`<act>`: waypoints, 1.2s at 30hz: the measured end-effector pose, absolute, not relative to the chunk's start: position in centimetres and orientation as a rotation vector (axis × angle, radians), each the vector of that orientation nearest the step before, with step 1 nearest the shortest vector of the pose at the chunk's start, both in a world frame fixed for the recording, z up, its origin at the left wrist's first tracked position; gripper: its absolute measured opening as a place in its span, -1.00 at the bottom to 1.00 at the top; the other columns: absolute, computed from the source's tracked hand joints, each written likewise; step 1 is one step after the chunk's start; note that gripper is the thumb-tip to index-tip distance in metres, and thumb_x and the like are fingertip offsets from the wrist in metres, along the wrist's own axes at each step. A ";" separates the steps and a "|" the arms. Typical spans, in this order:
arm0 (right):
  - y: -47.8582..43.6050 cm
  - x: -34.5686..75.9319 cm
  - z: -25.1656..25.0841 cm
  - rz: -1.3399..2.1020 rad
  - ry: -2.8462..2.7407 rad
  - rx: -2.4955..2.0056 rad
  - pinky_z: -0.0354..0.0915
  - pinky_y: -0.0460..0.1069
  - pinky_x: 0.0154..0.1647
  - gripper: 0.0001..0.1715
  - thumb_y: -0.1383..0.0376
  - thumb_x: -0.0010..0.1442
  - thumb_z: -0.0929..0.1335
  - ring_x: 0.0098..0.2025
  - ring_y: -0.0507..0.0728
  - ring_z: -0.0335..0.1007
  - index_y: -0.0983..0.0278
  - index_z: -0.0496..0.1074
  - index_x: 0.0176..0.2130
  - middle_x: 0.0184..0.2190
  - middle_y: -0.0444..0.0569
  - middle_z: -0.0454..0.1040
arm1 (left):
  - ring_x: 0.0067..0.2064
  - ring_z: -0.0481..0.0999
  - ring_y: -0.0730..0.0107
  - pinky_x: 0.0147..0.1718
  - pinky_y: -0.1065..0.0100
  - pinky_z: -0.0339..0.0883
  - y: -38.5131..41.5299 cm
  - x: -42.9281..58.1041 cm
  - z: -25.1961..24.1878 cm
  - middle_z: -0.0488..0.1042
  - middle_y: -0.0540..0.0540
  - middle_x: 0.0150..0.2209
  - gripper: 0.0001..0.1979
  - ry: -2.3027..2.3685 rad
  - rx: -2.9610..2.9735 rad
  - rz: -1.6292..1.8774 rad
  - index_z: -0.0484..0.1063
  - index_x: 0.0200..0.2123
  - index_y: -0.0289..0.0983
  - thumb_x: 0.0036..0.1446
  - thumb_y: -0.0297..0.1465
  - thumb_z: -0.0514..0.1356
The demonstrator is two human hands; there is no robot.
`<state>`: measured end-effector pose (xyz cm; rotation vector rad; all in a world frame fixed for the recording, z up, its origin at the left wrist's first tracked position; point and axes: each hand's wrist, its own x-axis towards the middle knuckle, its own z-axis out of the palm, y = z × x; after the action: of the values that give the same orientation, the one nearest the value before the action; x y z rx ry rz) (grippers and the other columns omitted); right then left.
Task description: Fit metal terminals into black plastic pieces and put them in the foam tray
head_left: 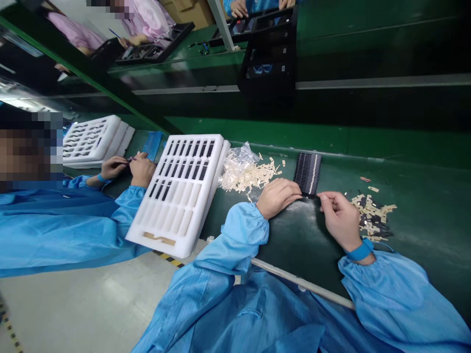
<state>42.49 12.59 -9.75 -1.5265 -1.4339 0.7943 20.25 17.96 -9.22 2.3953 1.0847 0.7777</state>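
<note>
A row of thin black strips [303, 171] lies side by side on the green bench, with a pale line running along the row. At its near end, a single black strip [309, 196] spans the space between my two hands. My left hand [278, 196] has its fingers pressed together at the strip's left end. My right hand [340, 218], with a blue wristband, pinches the right end between thumb and forefinger. Beyond my left hand is a heap of small cream tabs [253, 177], partly under a clear plastic bag [241, 159]. Cream and dark scraps [373, 215] are piled right of my right hand.
White foam trays [184, 245] stand stacked at the left, the top one partly filled with black parts. Beside them a co-worker's hands [142, 169] handle a small dark part. More foam trays [106, 147] sit farther left. Black bins [268, 63] stand across the bench.
</note>
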 end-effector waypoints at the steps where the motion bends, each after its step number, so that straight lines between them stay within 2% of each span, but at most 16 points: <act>1: 12.6 42.5 -9.8 0.792 -1.438 -1.529 0.31 -0.03 -0.45 -0.61 0.03 0.39 0.32 -0.50 0.07 0.43 0.27 0.56 -0.19 -0.52 -0.09 0.49 | 0.00 0.60 0.29 0.00 0.17 0.43 17.8 20.1 -9.2 0.64 -0.15 -0.10 -0.68 1.080 2.425 0.779 0.55 -0.14 -0.18 0.44 -0.16 0.06; 7: 12.5 42.5 -10.0 0.780 -1.459 -1.526 0.35 -0.01 -0.42 -0.59 0.01 0.40 0.32 -0.50 0.08 0.44 0.27 0.56 -0.18 -0.49 -0.08 0.52 | 0.02 0.63 0.30 -0.01 0.14 0.46 17.3 19.6 -9.0 0.66 -0.13 -0.08 -0.72 0.952 2.541 0.811 0.58 -0.17 -0.15 0.43 -0.25 0.07; 13: 12.5 42.6 -10.1 0.772 -1.470 -1.526 0.37 -0.01 -0.41 -0.61 0.02 0.40 0.33 -0.49 0.09 0.46 0.26 0.56 -0.17 -0.48 -0.07 0.53 | 0.01 0.60 0.29 -0.02 0.13 0.43 17.4 19.7 -9.4 0.64 -0.13 -0.07 -0.72 1.009 2.525 0.759 0.57 -0.14 -0.12 0.44 -0.21 0.07; 18: 12.5 42.5 -10.1 0.767 -1.466 -1.526 0.36 -0.01 -0.42 -0.60 0.01 0.40 0.32 -0.49 0.09 0.46 0.25 0.56 -0.17 -0.49 -0.07 0.53 | 0.01 0.53 0.25 0.00 0.16 0.34 17.9 20.3 -9.5 0.59 -0.16 -0.02 -0.69 1.108 2.592 0.589 0.53 -0.11 -0.18 0.43 -0.15 0.06; 21: 12.5 42.5 -10.2 0.782 -1.446 -1.513 0.35 -0.02 -0.44 -0.60 0.01 0.40 0.32 -0.49 0.08 0.44 0.26 0.56 -0.18 -0.49 -0.08 0.51 | 0.07 0.48 0.21 0.06 0.14 0.32 18.2 20.8 -9.5 0.53 -0.20 0.06 -0.67 1.162 2.596 0.539 0.51 -0.06 -0.22 0.42 -0.14 0.07; 25: 13.0 42.8 -9.7 0.760 -1.429 -1.529 0.34 -0.02 -0.42 -0.63 0.03 0.39 0.33 -0.48 0.08 0.43 0.26 0.55 -0.15 -0.48 -0.09 0.50 | 0.11 0.44 0.16 0.11 0.13 0.35 18.1 21.4 -9.5 0.46 -0.22 0.10 -0.67 1.257 2.512 0.667 0.42 0.05 -0.25 0.38 -0.17 0.15; 30: 16.7 42.9 -6.3 0.503 -1.717 -1.551 0.38 0.05 -0.22 -0.75 0.18 0.39 0.31 -0.28 0.15 0.48 0.25 0.54 -0.15 -0.26 0.02 0.57 | 0.17 0.42 0.08 0.16 0.02 0.38 15.9 21.8 -8.9 0.39 -0.29 0.09 -0.59 1.501 2.163 0.861 0.31 0.13 -0.29 0.33 -0.19 0.22; 34: 21.5 42.0 -4.5 0.348 -1.978 -1.535 0.34 0.16 0.04 -0.75 0.23 0.36 0.29 -0.07 0.28 0.46 0.27 0.54 -0.15 -0.16 0.11 0.59 | -0.15 0.55 0.29 0.00 0.03 0.51 12.6 22.5 -8.6 0.47 -0.16 -0.12 -0.64 1.423 1.505 0.806 0.32 0.03 -0.27 0.29 -0.22 0.27; 36: 23.7 41.5 -4.4 0.320 -2.102 -1.568 0.31 0.20 0.11 -0.70 0.24 0.37 0.28 -0.02 0.32 0.44 0.30 0.55 -0.11 -0.11 0.16 0.59 | -0.11 0.58 0.29 0.02 0.03 0.52 10.9 23.0 -8.3 0.51 -0.22 -0.07 -0.60 1.236 1.102 0.786 0.33 0.03 -0.29 0.24 -0.23 0.33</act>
<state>41.46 23.75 -4.43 -1.5681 -2.1024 0.3204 23.05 10.95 -8.32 1.1023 1.2362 0.7857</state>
